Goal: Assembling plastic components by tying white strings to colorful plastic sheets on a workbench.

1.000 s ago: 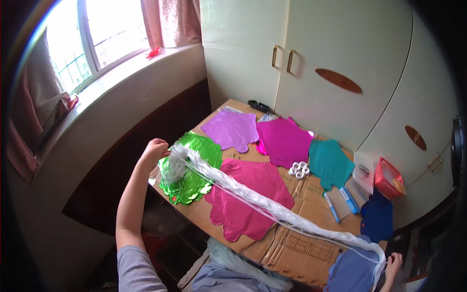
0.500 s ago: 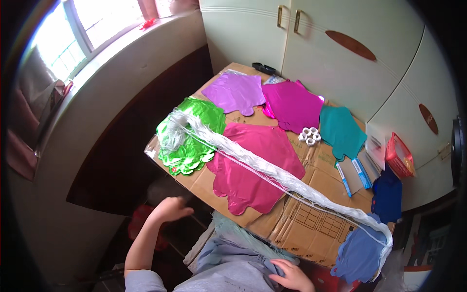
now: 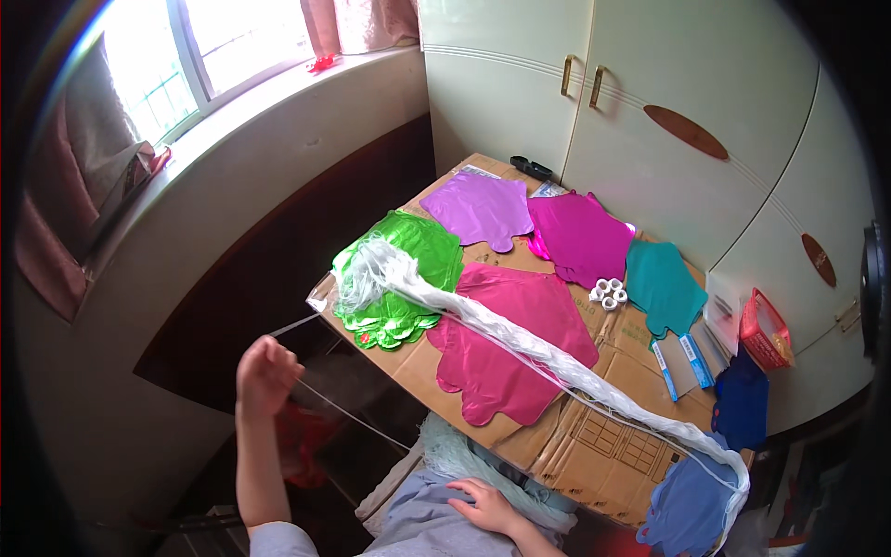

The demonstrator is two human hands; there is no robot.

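Note:
My left hand (image 3: 267, 376) is raised off the table's near left corner, its fingers closed on a thin white string (image 3: 348, 416). One length runs from it toward the table corner, another down to my lap. My right hand (image 3: 489, 507) lies over my lap, fingers stretched out, holding nothing. A long twisted skein of white string (image 3: 529, 343) stretches diagonally across the cardboard-covered table. Its loose, frayed end (image 3: 367, 274) rests on a pile of shiny green foil shapes (image 3: 422, 246). Beneath its middle lies a pink foil stack (image 3: 506, 385); its other end crosses a blue-grey stack (image 3: 682, 501).
Purple (image 3: 478, 209), magenta (image 3: 580, 237) and teal (image 3: 664, 283) flat stacks lie along the far side. Small white rolls (image 3: 609, 294), blue-and-white boxes (image 3: 694, 360) and a red basket (image 3: 764, 334) stand to the right. Pale teal strands (image 3: 455, 455) hang by my lap. Cabinets (image 3: 696, 84) back the table.
My left hand has moved left and up, and the string now stretches taut from it. My right hand has shifted left across my lap. The whole view has tilted slightly.

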